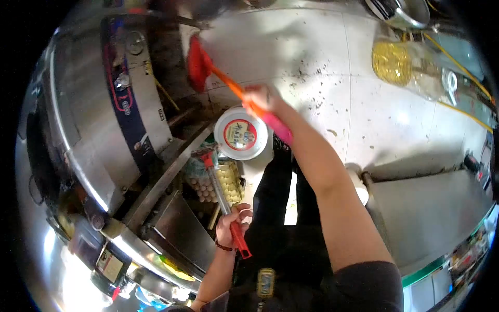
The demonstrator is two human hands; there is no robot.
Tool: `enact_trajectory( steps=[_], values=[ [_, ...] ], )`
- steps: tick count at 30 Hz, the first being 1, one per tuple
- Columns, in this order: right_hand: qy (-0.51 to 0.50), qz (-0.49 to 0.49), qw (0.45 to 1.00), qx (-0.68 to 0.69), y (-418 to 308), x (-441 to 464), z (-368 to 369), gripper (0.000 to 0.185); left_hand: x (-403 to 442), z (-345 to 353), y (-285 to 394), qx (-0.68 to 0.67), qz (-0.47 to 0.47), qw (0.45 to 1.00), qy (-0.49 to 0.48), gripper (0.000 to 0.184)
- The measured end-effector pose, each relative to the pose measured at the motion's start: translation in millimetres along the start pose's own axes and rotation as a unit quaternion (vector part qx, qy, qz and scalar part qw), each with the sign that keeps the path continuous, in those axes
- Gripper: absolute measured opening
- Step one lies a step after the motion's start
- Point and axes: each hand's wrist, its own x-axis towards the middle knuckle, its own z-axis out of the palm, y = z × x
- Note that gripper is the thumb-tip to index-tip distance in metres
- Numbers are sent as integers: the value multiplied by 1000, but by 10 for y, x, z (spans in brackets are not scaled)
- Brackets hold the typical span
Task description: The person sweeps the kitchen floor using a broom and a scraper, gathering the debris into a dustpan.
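Gripping a slender orange handle (228, 82), the right hand (262, 101) has its fingers closed round the shaft, slightly blurred, just above a smooth, thicker pink end piece (279, 130). At the far end of that handle sits a broad red head (197, 65), flared like a broom or brush, placed over the edge of the pale tiled floor (325, 36) beside a dark recess; whether it touches the tiles cannot be told. Its colours are saturated, with a plastic look, though fine texture on the head is lost. The left hand (234, 224), lower and nearer the body, curls its fingers round a second tool, where a straight, shiny metal shaft (220, 190) meets a glossy red grip (240, 242). A red collar (209, 160) caps the upper part of this shaft; what lies beyond it is unclear. Just beside the shaft are rounded brown eggs (202, 190) under crinkled clear plastic and a dimpled yellow egg tray (230, 182). Above these stands a round white tub (220, 130), its lid bearing a red-ringed label. Small dark flecks (312, 78) are scattered over the smooth tiles, and brushed-metal equipment (78, 112) rises on the left.
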Motion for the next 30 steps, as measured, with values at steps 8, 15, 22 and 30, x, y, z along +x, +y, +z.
enact_trajectory(
  steps=[8, 15, 22, 30],
  values=[
    [236, 38, 918, 316, 857, -1875, -658, 37, -59, 1, 19, 20, -50, 999, 10, 12],
    [121, 31, 946, 299, 688, -2199, 303, 46, -100, 25, 12, 66, -53, 996, 33, 9],
    [202, 120, 932, 277, 1765, -2244, -141, 47, -159, 181, 77, 129, 20, 991, 8, 9],
    [302, 114, 919, 228, 1523, -4300, 326, 58, -220, 306, -195, 89, -32, 995, -41, 11]
  ],
)
